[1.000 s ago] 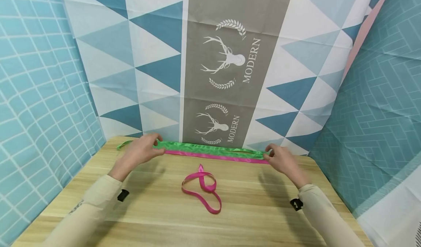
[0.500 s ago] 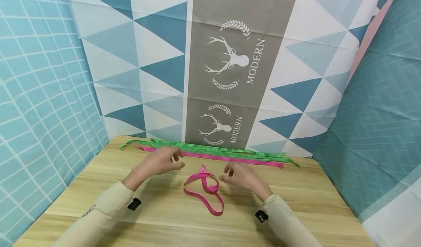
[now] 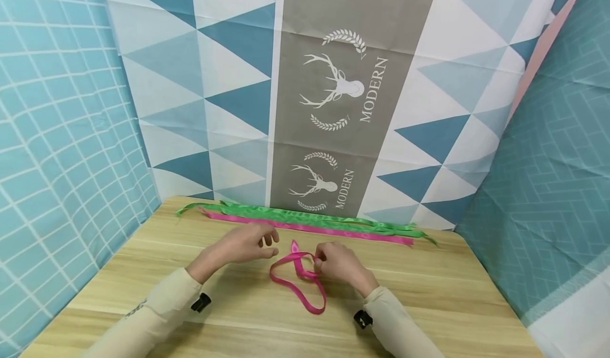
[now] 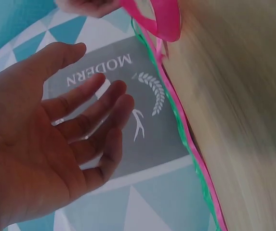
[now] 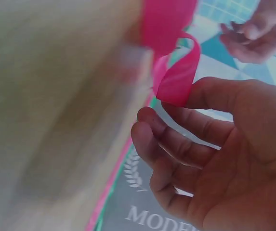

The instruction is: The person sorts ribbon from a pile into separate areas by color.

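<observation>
A looped pink ribbon (image 3: 314, 311) lies in the middle of the wooden table (image 3: 429, 305). My right hand (image 3: 343, 265) pinches its right side; in the right wrist view, thumb and index finger hold a folded bit of the pink ribbon (image 5: 178, 82) while the other fingers curve loosely. On the other side, my left hand (image 3: 240, 244) hovers just left of the loop. In the left wrist view that hand (image 4: 51, 130) holds nothing, its fingers apart and slightly bent.
Green ribbons (image 3: 305, 219) run along the table's back edge, with a straight pink ribbon (image 3: 352, 234) in front of them. Behind stands a patterned cloth (image 3: 329, 109); tile-patterned cloths hang on the left (image 3: 57, 135) and right (image 3: 548, 188).
Both hands have left the ribbons at the back edge and come inward toward the looped pink ribbon. The right hand has taken hold of it, and its loop has shifted slightly.
</observation>
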Demonstrator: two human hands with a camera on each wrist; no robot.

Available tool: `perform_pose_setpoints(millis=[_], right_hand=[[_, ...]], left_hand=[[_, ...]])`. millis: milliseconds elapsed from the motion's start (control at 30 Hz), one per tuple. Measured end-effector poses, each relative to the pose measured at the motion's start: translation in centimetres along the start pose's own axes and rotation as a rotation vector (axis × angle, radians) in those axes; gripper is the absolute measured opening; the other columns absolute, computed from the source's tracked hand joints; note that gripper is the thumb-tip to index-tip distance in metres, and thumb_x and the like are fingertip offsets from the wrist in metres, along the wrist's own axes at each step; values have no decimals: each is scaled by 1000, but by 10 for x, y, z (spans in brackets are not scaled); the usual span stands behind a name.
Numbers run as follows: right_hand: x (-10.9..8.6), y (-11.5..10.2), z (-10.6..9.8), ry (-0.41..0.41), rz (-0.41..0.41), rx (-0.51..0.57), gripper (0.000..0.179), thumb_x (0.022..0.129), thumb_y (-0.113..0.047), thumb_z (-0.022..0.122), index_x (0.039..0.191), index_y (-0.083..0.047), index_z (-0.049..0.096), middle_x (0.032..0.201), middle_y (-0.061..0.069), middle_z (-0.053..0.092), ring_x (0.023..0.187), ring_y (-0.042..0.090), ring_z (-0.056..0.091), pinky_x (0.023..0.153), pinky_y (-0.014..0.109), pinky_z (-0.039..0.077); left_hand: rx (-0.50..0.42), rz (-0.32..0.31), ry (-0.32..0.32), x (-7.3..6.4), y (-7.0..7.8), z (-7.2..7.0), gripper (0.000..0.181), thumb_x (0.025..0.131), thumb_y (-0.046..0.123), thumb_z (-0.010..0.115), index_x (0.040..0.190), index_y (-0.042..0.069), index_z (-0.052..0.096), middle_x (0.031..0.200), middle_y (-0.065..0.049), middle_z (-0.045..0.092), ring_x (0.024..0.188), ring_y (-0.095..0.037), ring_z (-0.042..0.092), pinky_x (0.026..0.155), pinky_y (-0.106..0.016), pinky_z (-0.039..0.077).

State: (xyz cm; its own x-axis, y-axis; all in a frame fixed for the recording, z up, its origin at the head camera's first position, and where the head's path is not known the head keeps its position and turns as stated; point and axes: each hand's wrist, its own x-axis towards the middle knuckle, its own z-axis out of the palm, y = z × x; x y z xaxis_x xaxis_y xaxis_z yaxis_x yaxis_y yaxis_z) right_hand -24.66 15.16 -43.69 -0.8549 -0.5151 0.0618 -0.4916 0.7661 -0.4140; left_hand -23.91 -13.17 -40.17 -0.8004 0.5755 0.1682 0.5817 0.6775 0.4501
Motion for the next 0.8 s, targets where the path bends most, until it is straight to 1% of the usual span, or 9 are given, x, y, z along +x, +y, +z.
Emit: perform_pose_setpoints(millis=[100,200,333,400,467,567,667,733,800], right_hand=[[-5,-5,-10,-31,-23,82,13,92,-11,68,81,-18,66,73,-7,59,68,13,54,60,32,46],[-9,-10,-20,-77,-80,152,11,92,-9,65,84,-17,68,76,-7,61,70,11,56,62,30,48],[-12,-16,-31,-148,-161,206,9,96,-8,64,92,-10,71,78,-8,62,73,9,58,66,29,50],[-13,-19,-36,-175,-198,220,9,99,-8,64,95,-7,72,78,-8,62,73,8,58,66,28,50],[-16,-21,-41,-196,-228,233,10,101,-9,64,97,-7,72,80,-4,64,74,7,57,67,28,50],[-20,-22,-49,-222,-259,255,11,103,-11,63,99,-6,72,85,4,67,75,9,57,68,28,50],[-22,-21,-56,-221,-264,266,10,103,-10,62,100,-6,71,87,8,69,76,13,60,69,29,50],[-23,-19,-60,-205,-254,263,9,103,-8,61,100,-7,70,86,6,69,76,13,61,69,30,50],[-23,-18,-64,-187,-248,256,11,102,-3,61,100,-7,70,84,3,69,75,12,62,68,30,50]], left_hand=[[-56,64,-46,4,4,12,30,93,26,76,114,7,69,100,-4,69,92,-25,66,77,-38,53],[-48,107,-86,6,7,28,40,94,29,74,126,6,65,108,-8,66,90,-23,63,78,-38,52],[17,93,-47,6,11,44,55,93,38,74,140,14,57,126,-8,57,107,-23,55,88,-47,43],[0,83,-10,6,13,49,58,93,40,75,143,17,56,135,-7,53,121,-25,49,94,-54,36],[-47,91,10,7,15,52,53,94,39,74,141,20,58,138,-2,53,129,-25,44,98,-56,33],[-178,142,16,9,18,54,32,98,28,71,128,17,67,126,1,61,120,-21,53,99,-51,40],[-293,173,16,12,19,51,12,101,20,66,110,16,72,103,3,68,96,-14,60,85,-39,50],[-345,178,17,12,20,48,11,103,19,63,103,15,74,91,5,68,84,-12,59,74,-34,51],[-360,172,10,11,22,42,15,105,23,60,100,19,74,88,9,67,80,-10,56,71,-31,49]])
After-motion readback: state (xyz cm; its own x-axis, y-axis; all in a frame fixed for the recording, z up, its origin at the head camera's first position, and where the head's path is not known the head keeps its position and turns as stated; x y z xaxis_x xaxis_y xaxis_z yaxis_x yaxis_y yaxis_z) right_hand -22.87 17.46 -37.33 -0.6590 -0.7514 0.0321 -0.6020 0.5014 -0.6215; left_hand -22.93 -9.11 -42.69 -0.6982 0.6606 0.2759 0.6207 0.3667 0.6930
